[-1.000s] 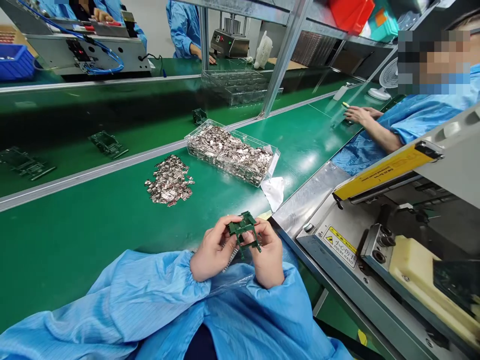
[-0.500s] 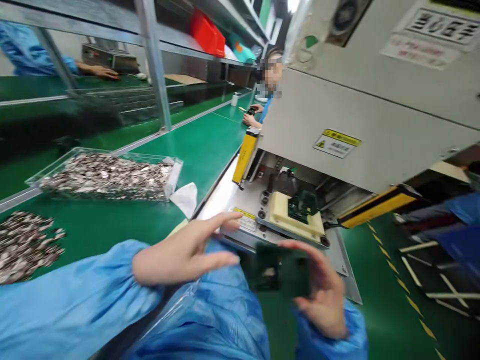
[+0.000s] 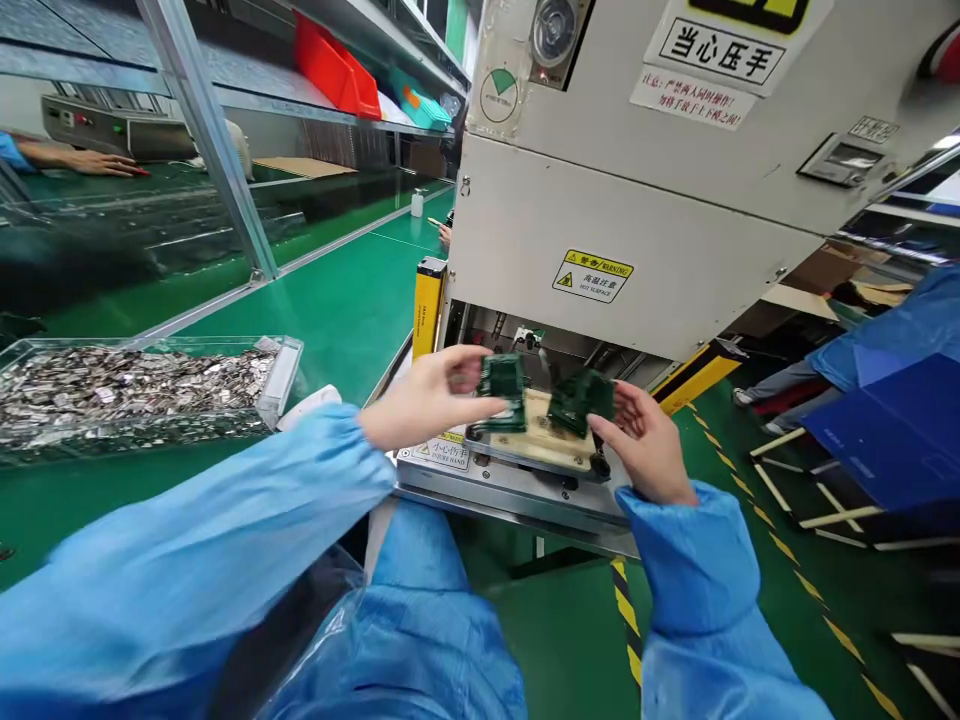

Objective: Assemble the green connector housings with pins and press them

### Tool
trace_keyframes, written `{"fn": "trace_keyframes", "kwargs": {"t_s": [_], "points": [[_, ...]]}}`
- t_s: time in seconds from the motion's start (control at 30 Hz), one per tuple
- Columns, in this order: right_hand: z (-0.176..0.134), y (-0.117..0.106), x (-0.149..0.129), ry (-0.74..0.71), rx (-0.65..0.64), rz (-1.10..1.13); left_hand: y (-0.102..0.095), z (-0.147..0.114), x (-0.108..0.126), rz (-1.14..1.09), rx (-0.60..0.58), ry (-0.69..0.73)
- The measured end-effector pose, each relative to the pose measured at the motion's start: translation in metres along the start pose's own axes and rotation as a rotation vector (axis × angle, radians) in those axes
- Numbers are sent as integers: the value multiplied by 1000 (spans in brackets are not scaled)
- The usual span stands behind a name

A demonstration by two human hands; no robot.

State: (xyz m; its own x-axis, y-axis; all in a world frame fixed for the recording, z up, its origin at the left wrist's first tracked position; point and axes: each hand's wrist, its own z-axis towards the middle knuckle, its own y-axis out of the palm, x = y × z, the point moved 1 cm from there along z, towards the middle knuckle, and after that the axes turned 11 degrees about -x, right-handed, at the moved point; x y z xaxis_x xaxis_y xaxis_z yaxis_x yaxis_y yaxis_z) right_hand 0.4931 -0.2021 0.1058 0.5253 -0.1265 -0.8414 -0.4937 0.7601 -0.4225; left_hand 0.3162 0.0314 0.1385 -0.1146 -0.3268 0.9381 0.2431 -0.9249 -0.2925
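Note:
My left hand point(image 3: 439, 395) pinches a dark green plastic housing point(image 3: 504, 385) by its left side, thumb in front and fingers behind. A second dark green plastic housing point(image 3: 577, 402) is gripped by my right hand point(image 3: 646, 440) at its right side, tilted. Both housings are over the cream-coloured fixture block point(image 3: 551, 450) on the machine's metal base, and partly cover it. Whether either one touches the block I cannot tell.
The pale press machine point(image 3: 585, 220) overhangs the fixture, flanked by yellow guard bars point(image 3: 427, 305). A clear tray point(image 3: 281, 385) of small metal pieces lies left on the green bench point(image 3: 345, 290). Another person's hand point(image 3: 97, 163) is at the far left. Blue bins point(image 3: 892, 430) stand right.
My left hand, open before, has moved right to the fixture and grasped the housing there. My right hand has raised its housing over the block. The view has turned right.

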Motion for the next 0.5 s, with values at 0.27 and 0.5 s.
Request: {"fn": "trace_keyframes", "kwargs": {"t_s": [0.27, 0.5], "points": [[25, 17, -9, -6, -271, -200, -59, -136, -69, -40, -80, -322], [-83, -34, 50, 387, 225, -342, -33, -117, -106, -56, -246, -358]]}}
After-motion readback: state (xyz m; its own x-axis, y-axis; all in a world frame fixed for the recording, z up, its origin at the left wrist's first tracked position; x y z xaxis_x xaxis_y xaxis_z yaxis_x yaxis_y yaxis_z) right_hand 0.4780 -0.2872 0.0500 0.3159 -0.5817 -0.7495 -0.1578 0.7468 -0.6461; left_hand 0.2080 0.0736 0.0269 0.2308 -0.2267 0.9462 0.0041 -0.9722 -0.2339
